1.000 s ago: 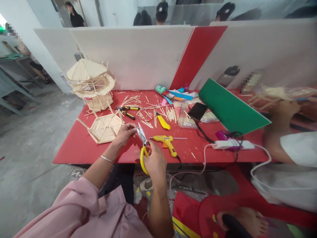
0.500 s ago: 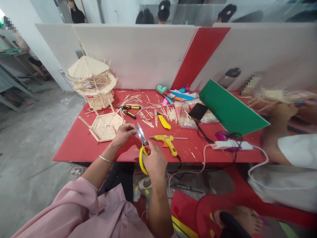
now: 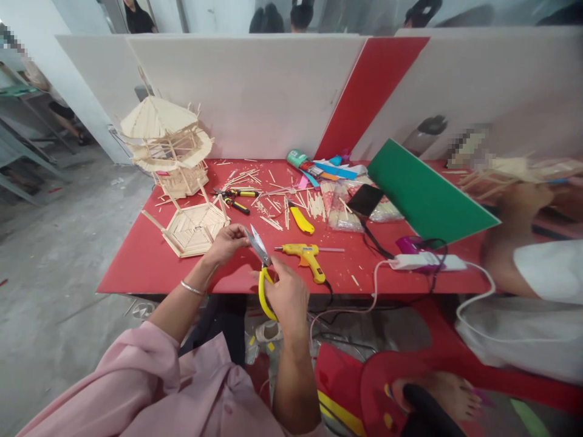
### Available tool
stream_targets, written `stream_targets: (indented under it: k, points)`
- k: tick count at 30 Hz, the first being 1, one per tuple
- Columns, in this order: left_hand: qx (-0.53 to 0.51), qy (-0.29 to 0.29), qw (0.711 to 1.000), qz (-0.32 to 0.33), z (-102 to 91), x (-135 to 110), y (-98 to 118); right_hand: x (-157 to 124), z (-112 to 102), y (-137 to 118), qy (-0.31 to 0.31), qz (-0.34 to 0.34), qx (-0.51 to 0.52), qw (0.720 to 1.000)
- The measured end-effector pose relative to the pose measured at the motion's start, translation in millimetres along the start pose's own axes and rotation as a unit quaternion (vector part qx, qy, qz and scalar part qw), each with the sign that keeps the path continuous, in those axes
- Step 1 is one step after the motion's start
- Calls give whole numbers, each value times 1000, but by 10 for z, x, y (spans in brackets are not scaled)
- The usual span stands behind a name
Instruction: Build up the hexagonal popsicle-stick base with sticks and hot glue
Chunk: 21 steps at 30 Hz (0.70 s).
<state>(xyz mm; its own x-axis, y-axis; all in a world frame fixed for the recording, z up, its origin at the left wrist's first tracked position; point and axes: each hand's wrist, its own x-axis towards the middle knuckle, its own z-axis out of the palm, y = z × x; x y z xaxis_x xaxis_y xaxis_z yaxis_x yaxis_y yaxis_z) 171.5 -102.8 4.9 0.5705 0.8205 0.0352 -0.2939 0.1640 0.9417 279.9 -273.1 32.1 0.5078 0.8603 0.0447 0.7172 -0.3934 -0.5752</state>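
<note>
Yellow-handled scissors (image 3: pixel 263 267) are in my right hand (image 3: pixel 289 292), their blades parted and pointing up and away from me. My left hand (image 3: pixel 231 240) is pinched close to the blade tips; what lies between its fingers is too small to make out. Just beyond my left hand rests a six-sided stick base (image 3: pixel 195 229) with a few upright posts at its edges. Behind it stands a tiered pavilion model (image 3: pixel 166 142) made of light wooden sticks. A yellow glue gun (image 3: pixel 306 258) lies on the table to the right of the scissors.
On the red table (image 3: pixel 136 267) lie pliers (image 3: pixel 237 200), a yellow utility knife (image 3: pixel 301 218), scattered sticks (image 3: pixel 314 205) and a dark phone-like slab (image 3: pixel 365 200). A green board (image 3: pixel 430 194) leans at right, near a power strip (image 3: pixel 428 262). A co-worker's arm (image 3: pixel 514 243) is at far right.
The view has tilted slightly, so the table and models sit a little higher. The scissor blades look slightly closer together. Both hands keep nearly the same place.
</note>
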Motion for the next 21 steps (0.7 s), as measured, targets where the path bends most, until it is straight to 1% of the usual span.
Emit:
stream_targets:
  k: [6, 8, 13, 17, 21]
  points:
    - [-28, 16, 999, -40, 27, -42, -14, 25, 37, 23, -18, 35, 1, 999]
    - [-50, 22, 997, -53, 52, -59, 1, 36, 38, 36, -10, 48, 7, 999]
    - [-89, 41, 991, -88, 106, -90, 3, 43, -13, 51, 31, 77, 41, 996]
    - [-117, 65, 986, -95, 127, -93, -1, 31, -15, 22, 25, 86, 49, 995]
    - [-139, 84, 977, -137, 149, -113, 79, 29, 45, 9, 17, 88, 43, 995]
